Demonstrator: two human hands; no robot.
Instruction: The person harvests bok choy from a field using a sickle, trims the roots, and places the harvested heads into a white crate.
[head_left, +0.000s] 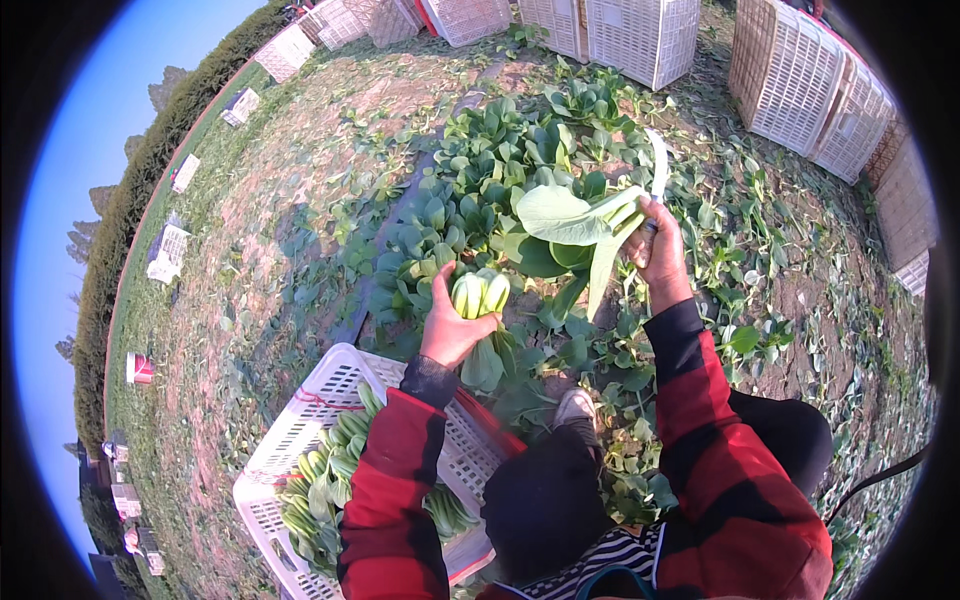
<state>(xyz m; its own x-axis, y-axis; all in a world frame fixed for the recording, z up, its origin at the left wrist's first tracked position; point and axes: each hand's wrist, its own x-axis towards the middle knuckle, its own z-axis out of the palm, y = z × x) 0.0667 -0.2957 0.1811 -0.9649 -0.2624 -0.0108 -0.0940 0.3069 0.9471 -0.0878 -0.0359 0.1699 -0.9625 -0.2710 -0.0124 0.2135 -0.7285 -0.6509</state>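
Note:
My left hand (463, 319) grips a head of bok choy (481, 295), its pale base up and its leaves hanging below. In my right hand (658, 244) are several loose bok choy leaves (559, 216) by their stalks, together with a knife whose curved, light blade (659, 161) points away from me. Uncut bok choy plants (480, 172) grow in the bed just beyond both hands. Below my left forearm stands a white plastic crate (341, 367), partly filled with bok choy heads (304, 487).
White plastic crates (634, 37) stand in a row at the far side, with more stacked crates (795, 82) at the right. Fallen leaves (742, 337) cover the soil. My shoe (576, 407) is between the crate and my right arm. A red and white bucket (139, 368) stands far left.

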